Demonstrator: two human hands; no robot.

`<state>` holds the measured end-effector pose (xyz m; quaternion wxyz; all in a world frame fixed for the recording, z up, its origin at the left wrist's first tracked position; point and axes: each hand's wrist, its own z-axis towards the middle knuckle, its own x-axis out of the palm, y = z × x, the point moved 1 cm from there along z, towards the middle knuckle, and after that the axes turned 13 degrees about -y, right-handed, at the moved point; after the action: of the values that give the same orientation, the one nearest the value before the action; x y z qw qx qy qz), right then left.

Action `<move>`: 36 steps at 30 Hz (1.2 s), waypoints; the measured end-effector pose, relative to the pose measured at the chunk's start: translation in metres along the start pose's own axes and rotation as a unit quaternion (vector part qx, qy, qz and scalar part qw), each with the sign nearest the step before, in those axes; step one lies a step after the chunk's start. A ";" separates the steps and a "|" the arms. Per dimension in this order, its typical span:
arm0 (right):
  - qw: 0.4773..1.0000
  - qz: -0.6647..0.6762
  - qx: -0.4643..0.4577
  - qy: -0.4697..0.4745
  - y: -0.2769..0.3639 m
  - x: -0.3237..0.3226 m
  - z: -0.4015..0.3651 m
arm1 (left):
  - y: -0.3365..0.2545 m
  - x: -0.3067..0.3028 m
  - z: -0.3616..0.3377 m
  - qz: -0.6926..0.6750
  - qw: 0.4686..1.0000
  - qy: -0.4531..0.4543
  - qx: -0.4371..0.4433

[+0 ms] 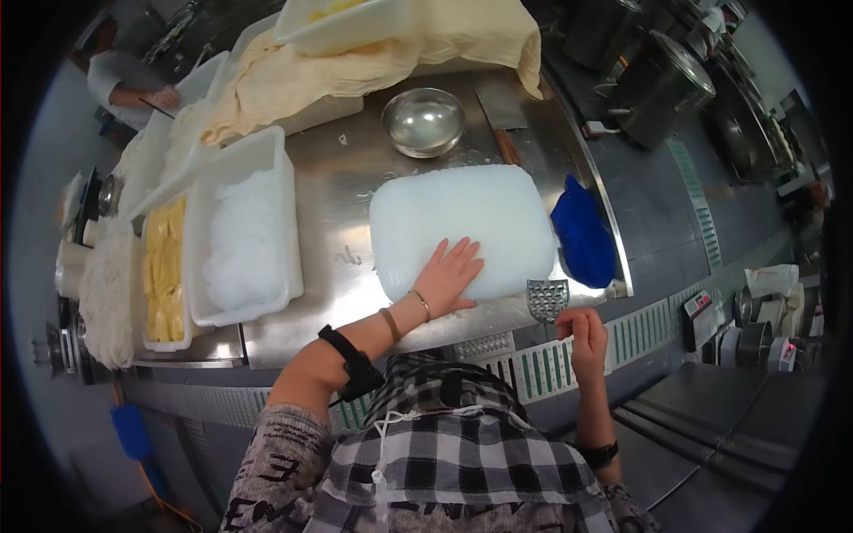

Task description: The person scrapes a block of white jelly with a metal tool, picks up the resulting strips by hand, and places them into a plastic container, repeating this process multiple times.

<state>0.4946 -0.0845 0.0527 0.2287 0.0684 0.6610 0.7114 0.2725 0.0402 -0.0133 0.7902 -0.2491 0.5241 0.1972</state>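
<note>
A large white, jelly-like block [462, 222] with rounded corners lies on the steel table. My left hand [449, 275] rests flat on its near part, fingers spread. Beside the block's near right corner, my right hand [586, 342] is closed on a metal grater [547, 300], a small plate full of holes. The fingers hide the grater's handle. To the right of the block lies a crumpled blue cloth or bag [584, 233].
A metal bowl [423, 122] and a cleaver [503, 111] with a wooden handle lie beyond the block. White tubs [293, 235] hold white and yellow food on the left. A person [133, 84] stands at far left. Steel pots [662, 89] stand to the right.
</note>
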 end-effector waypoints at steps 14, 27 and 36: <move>1.000 0.015 0.003 -0.002 -0.003 0.007 0.021 | 0.050 -0.034 0.002 -0.418 0.790 -0.195 -0.404; 0.985 0.027 -0.069 0.153 0.023 0.115 0.149 | 0.195 -0.245 -0.141 -0.338 0.607 -0.551 -0.463; 0.977 -0.008 -0.054 0.207 0.021 0.208 0.198 | 0.201 -0.111 -0.092 -0.222 0.775 -0.302 -0.509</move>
<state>0.3850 0.1817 0.0537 0.0955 -0.0983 0.6552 0.7429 0.0492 0.1396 0.0218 0.6877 -0.6520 0.0123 0.3192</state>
